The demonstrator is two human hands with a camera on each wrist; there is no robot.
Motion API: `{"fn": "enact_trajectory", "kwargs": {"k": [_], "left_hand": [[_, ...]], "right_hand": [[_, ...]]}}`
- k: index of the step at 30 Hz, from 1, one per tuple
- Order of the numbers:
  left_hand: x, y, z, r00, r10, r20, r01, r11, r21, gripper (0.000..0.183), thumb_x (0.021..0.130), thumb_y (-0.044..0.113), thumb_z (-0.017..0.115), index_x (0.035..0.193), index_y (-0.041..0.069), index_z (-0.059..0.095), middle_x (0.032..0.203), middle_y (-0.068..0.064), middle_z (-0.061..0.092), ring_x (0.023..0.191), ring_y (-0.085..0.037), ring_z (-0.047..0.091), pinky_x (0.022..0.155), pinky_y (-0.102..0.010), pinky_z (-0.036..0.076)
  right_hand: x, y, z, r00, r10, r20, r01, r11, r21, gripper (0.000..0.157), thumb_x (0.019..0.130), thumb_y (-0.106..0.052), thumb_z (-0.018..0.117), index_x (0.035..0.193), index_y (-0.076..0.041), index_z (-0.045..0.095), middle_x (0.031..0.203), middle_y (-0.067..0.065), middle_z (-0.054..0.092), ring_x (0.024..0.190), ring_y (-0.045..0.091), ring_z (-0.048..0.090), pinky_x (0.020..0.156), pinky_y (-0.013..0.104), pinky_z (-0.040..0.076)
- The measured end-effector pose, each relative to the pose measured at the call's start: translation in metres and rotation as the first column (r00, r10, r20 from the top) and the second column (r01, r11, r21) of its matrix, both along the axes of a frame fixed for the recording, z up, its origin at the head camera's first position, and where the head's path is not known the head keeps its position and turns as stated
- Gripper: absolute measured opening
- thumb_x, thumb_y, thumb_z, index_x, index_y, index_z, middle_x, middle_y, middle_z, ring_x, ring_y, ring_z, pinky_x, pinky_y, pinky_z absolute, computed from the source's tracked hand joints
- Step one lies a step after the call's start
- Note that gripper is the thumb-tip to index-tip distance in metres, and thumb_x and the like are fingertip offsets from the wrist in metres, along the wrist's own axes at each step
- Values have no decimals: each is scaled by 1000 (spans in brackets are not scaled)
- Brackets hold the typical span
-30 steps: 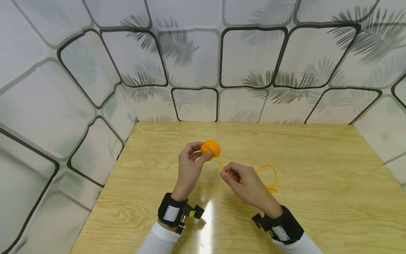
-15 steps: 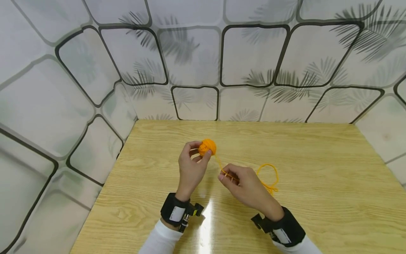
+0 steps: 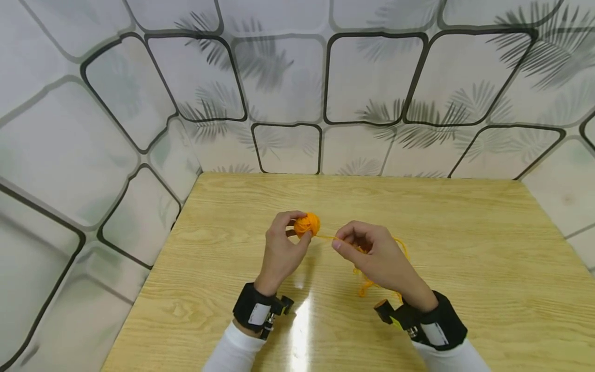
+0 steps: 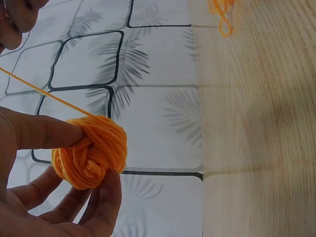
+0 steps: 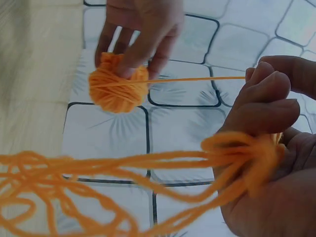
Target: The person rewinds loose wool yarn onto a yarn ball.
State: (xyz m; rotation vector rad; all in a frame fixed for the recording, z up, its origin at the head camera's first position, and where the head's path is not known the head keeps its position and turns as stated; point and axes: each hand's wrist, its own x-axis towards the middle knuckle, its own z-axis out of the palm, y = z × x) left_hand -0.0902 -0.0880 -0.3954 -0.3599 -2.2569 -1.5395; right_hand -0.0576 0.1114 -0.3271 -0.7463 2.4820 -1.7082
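Note:
An orange ball of yarn [image 3: 308, 225] is pinched between the thumb and fingers of my left hand [image 3: 283, 250], held above the table. From the ball a taut strand [image 5: 197, 79] runs across to my right hand [image 3: 374, 253], whose thumb and fingertips pinch it. Loose loops of the same yarn [image 5: 118, 168] are also gathered in the right palm and trail away from it. In the left wrist view the wound ball [image 4: 91, 150] shows crossing wraps, with the thumb on one side and fingertips on the other.
Below both hands spreads a wood-grain table [image 3: 232, 206]. Patterned white walls [image 3: 288, 77] stand behind it and at the sides. More slack yarn [image 3: 367, 287] hangs or lies beneath the right hand; which one I cannot tell. Each wrist wears a black strap with a small camera [image 3: 253, 307].
My right hand has moved up and to the right, drawing the strand nearly level. The ball has dipped slightly and turned in my left hand. The slack yarn has shifted with the right hand.

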Motion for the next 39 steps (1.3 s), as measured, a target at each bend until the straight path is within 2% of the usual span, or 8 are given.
{"fn": "enact_trajectory", "kwargs": {"k": [8, 12, 14, 20, 24, 30, 35, 39], "left_hand": [[0, -5, -2, 1000, 0, 12, 1, 996, -89, 31, 79, 10, 66, 109, 11, 58, 106, -2, 53, 92, -16, 53, 73, -27, 49], [8, -8, 10, 980, -152, 131, 160, 985, -58, 31, 79, 7, 67, 109, 8, 58, 108, -5, 55, 95, -22, 55, 77, -34, 49], [10, -10, 12, 937, -279, 211, 290, 957, -21, 31, 79, 8, 67, 109, 10, 58, 110, -4, 56, 96, -22, 55, 79, -35, 49], [17, -12, 21, 734, -607, 305, 611, 786, 94, 29, 81, 8, 66, 108, 11, 58, 110, -2, 57, 98, -24, 56, 80, -37, 49], [24, -13, 34, 626, -737, 256, 716, 673, 185, 28, 81, 4, 65, 108, 4, 57, 108, -9, 56, 98, -26, 55, 81, -40, 49], [25, -14, 31, 496, -856, 143, 802, 515, 304, 32, 80, -2, 63, 111, 1, 54, 110, -15, 53, 101, -24, 52, 81, -46, 48], [27, -13, 30, 448, -893, 39, 807, 422, 413, 35, 79, -7, 62, 112, -2, 51, 112, -17, 50, 101, -26, 50, 85, -51, 45], [28, -15, 32, 496, -867, -45, 763, 410, 499, 35, 80, -7, 60, 114, -3, 49, 116, -16, 49, 103, -26, 52, 85, -49, 46]], "right_hand": [[-5, 8, 19, 997, 65, 51, -61, 996, -70, 12, 90, -25, 58, 95, -14, 61, 71, 6, 52, 49, 19, 42, 40, 33, 37], [-12, 9, 25, 999, 31, 41, -27, 995, -91, 14, 90, -24, 58, 96, -12, 60, 71, 9, 49, 51, 19, 41, 41, 33, 36], [-19, 9, 26, 999, -2, 42, 6, 994, -109, 17, 90, -26, 58, 96, -10, 60, 68, 10, 47, 51, 20, 39, 41, 33, 34], [-43, 12, 20, 998, -32, 60, 42, 984, -172, 25, 91, -27, 56, 98, -4, 58, 64, 13, 42, 50, 22, 35, 39, 34, 28], [-53, 11, 12, 996, -18, 90, 37, 975, -218, 29, 91, -27, 56, 100, 0, 57, 65, 12, 41, 51, 22, 34, 40, 33, 26], [-62, 8, -4, 986, -20, 167, 65, 962, -267, 32, 89, -29, 58, 99, 2, 57, 63, 11, 40, 50, 21, 32, 42, 30, 24], [-63, 4, -19, 974, -21, 227, 78, 966, -247, 36, 88, -33, 60, 98, 1, 57, 63, 13, 38, 51, 22, 31, 43, 29, 23], [-60, -1, -30, 962, -12, 274, 71, 976, -206, 37, 88, -36, 59, 99, -1, 58, 68, 13, 42, 52, 21, 32, 44, 28, 25]]}}
